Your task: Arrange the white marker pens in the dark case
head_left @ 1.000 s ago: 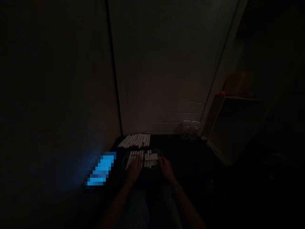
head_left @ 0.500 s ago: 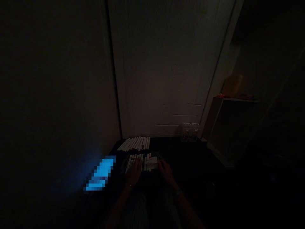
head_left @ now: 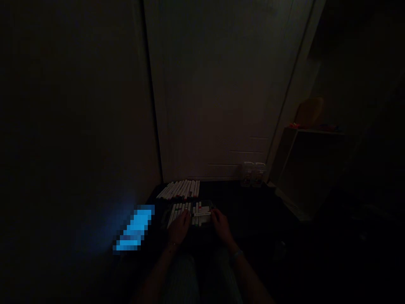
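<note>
— Head view, and it is very dark. What are the hands on?

— Both rest on a row of white markers (head_left: 186, 212) lying side by side in a shallow dark case (head_left: 164, 216) on the floor, near the person and a little left of the middle. The left hand (head_left: 179, 228) lies flat over the left part of the row, fingers stretched forward and loosely spread on the barrels.

— And the right hand (head_left: 221, 226)?

— It sits at the right end of the row, its fingers curled toward a single marker (head_left: 202, 214) that lies crosswise on top of the others. Whether the fingertips pinch that marker or only touch it, I cannot tell; it is too dim.

— Anything else about?

— A second row of white markers (head_left: 180, 189) lies farther off, just before a closed door (head_left: 221, 93). To the right of that row, at the foot of the door, stand two small clear containers (head_left: 253, 173). A low cabinet (head_left: 303, 164) stands at the far right with a yellowish thing on top, too dark to name. A glowing blue screen (head_left: 134, 228) lies on the floor to the left of the case, near the wall (head_left: 72, 126). A band shows on each wrist.
</note>
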Demonstrator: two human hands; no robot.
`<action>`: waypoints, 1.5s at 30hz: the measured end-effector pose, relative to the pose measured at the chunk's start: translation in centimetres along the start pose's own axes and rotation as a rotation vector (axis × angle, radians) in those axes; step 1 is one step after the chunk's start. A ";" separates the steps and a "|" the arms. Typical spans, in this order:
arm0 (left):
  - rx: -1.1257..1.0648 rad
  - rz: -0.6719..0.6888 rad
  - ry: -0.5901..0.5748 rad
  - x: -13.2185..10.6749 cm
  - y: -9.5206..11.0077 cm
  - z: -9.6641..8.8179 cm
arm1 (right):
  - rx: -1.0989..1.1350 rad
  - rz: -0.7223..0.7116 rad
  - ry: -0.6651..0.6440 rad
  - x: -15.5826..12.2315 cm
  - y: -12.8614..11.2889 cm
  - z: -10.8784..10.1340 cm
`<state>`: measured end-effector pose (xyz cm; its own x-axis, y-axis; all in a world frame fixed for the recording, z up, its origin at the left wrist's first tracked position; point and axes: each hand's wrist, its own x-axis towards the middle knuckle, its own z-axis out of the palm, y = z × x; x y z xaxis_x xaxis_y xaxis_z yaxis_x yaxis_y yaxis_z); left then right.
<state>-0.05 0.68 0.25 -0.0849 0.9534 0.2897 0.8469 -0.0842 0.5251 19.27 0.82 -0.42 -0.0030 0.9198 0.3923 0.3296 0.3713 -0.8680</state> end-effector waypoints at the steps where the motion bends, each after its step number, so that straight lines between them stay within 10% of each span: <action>1: -0.005 0.002 0.002 0.0 0.0 0.0 | 0.007 -0.002 -0.002 0.0 0.0 0.0; 45: 0.030 0.004 -0.003 0.2 -0.5 0.5 | 0.031 0.016 0.008 0.1 0.4 0.1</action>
<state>-0.22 1.10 -0.39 -0.0794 0.9539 0.2894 0.8627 -0.0797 0.4995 19.35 1.09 -0.77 0.0096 0.9246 0.3809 0.2997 0.3607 -0.8832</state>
